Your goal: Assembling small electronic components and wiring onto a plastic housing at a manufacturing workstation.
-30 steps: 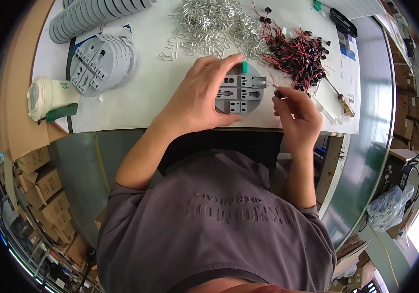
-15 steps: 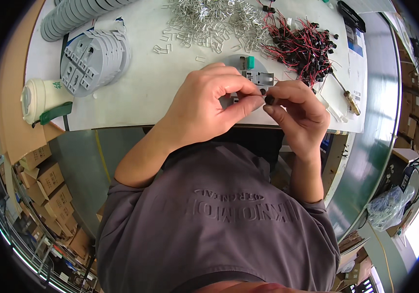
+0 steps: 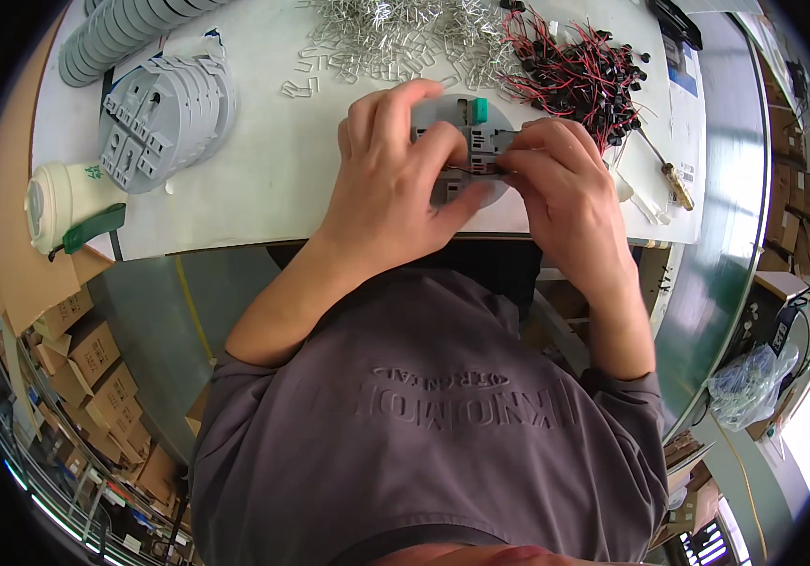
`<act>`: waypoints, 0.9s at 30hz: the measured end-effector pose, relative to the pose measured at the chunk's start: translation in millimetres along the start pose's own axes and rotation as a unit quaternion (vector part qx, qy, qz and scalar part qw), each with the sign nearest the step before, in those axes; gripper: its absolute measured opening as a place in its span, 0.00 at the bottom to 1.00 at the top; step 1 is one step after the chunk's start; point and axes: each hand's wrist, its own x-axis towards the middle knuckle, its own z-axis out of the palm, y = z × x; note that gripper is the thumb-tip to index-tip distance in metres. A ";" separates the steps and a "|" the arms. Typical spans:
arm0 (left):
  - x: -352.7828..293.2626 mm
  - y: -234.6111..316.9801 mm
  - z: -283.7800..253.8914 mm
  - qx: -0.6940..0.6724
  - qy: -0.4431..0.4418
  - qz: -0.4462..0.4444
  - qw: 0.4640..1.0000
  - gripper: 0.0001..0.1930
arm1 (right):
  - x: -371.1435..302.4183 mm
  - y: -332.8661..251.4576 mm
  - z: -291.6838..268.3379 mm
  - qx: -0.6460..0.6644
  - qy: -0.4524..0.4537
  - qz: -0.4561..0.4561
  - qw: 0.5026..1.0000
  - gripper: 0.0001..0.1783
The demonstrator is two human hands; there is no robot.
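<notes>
A grey round plastic base (image 3: pixel 427 111) lies on the white table in front of me, with a green block (image 3: pixel 479 110) at its far side and slots and clips across its middle. My left hand (image 3: pixel 396 174) rests over the base's left side, gripping it, thumb toward its near edge and index finger bent over its middle. My right hand (image 3: pixel 570 184) is closed in a pinch at the base's right side. A small black part with wires is mostly hidden under those fingertips. A thin dark wire (image 3: pixel 459 169) runs across the base between both hands.
Beyond the base lie a heap of bent metal clips (image 3: pixel 396 38) and a pile of black parts with red wires (image 3: pixel 579 80). A screwdriver (image 3: pixel 677 184) lies at right. Stacked grey bases (image 3: pixel 165 123), a ribbed grey stack (image 3: pixel 132 38) and a cream cup (image 3: pixel 70 203) stand at left.
Both hands have gone from pinching the small black part above the near side of the base to the base itself. My left fingers have spread over it; my right hand has turned downward.
</notes>
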 end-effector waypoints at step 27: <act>-2.9 -14.1 5.7 -0.134 -0.026 -0.011 0.991 0.37 | -19.9 5.5 13.8 0.004 0.056 0.021 0.998 0.16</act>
